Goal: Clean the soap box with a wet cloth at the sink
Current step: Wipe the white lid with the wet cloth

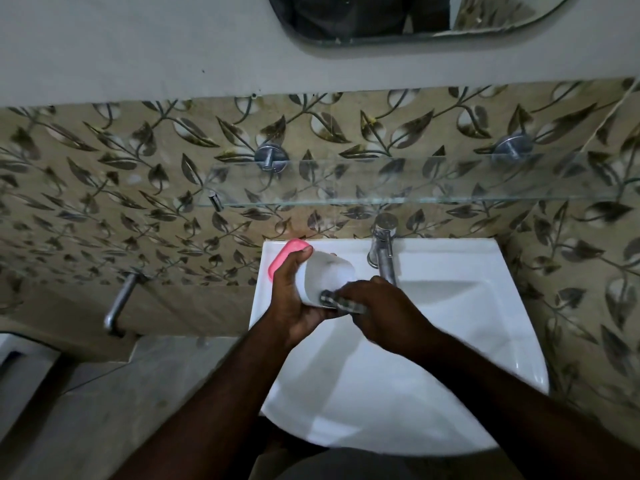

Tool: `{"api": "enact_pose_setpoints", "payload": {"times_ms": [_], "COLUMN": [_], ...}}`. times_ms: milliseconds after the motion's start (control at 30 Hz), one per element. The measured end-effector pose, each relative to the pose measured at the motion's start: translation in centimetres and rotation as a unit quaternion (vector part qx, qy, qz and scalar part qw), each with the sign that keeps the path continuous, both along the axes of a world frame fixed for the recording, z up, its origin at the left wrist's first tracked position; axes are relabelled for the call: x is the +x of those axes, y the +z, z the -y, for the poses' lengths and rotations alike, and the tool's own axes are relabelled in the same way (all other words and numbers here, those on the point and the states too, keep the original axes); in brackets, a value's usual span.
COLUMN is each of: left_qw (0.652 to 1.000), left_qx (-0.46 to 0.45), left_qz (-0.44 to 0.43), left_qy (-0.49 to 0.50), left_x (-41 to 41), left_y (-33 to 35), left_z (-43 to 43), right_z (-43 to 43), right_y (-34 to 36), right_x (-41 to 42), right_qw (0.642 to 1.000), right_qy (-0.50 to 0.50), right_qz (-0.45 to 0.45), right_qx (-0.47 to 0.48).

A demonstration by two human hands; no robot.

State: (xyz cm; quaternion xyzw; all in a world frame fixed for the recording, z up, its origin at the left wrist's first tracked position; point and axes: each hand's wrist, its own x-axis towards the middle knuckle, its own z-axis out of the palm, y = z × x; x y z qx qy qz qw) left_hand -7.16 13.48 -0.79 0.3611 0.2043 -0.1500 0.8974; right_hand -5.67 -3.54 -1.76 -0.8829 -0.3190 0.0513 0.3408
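Note:
My left hand point(294, 299) holds a white soap box point(329, 275) tilted above the left part of the white sink point(450, 341). My right hand point(384, 313) grips a dark checked cloth point(341, 301) and presses it against the box's lower edge. A pink soap or lid point(285, 256) lies on the sink's back left corner, partly hidden behind my left thumb. Both hands meet at the box, just left of the tap.
A chrome tap point(382, 247) stands at the sink's back rim. A glass shelf point(398, 181) on metal brackets runs above it, below a mirror point(415, 19). A second wall tap point(119, 303) juts out at the left, over the grey floor.

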Motion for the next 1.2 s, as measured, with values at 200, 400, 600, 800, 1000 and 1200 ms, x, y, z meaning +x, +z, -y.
{"api": "enact_pose_setpoints", "payload": {"times_ms": [200,400,600,800,1000,1200], "left_qw": [0.996,0.999,0.999,0.999,0.999,0.998], "left_qx": [-0.084,-0.042,-0.033,-0.024,0.014,0.016], "left_qz": [0.003,0.021,0.016,0.020,0.047,0.058], "left_qy": [0.020,0.008,0.012,0.004,-0.012,-0.024], "left_x": [-1.0,-1.6,-1.3,-0.6,-0.5,0.2], "left_y": [-2.0,-1.4,-1.5,-0.9,0.3,1.1], "left_z": [0.1,2.1,1.2,0.9,1.6,0.8], "right_z": [0.1,-1.7,-3.8,-1.5,-3.0,-3.6], "right_y": [1.7,1.5,1.4,-0.6,0.9,2.2], "right_x": [0.2,0.1,-2.0,0.3,0.2,-2.0], "right_qw": [0.942,0.974,0.998,0.971,0.982,0.985], "right_qy": [-0.203,-0.197,0.013,-0.045,-0.187,-0.024], "right_qz": [-0.194,-0.103,-0.037,0.208,-0.041,0.041], "right_qx": [0.185,0.046,0.052,-0.112,0.009,0.168]}}
